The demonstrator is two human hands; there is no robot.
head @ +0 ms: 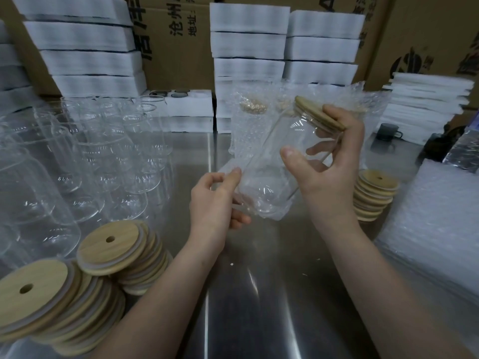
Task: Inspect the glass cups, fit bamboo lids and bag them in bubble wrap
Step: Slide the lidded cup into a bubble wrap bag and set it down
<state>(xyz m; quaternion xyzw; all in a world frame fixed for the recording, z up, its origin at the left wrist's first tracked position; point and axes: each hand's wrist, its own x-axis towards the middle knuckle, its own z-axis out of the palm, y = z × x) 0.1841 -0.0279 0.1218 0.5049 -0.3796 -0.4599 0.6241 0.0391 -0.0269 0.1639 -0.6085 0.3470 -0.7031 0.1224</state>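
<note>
from my end i see a steel table [259,294] crowded at nine o'clock with bare glass cups [85,156], and at seven o'clock two leaning stacks of bamboo lids [85,294]. at three o'clock a smaller lid stack [374,195] sits just beside a pile of bubble-wrap bags [435,229]. at twelve o'clock bagged cups [248,120] stand in front of white foam blocks [248,47].
</note>
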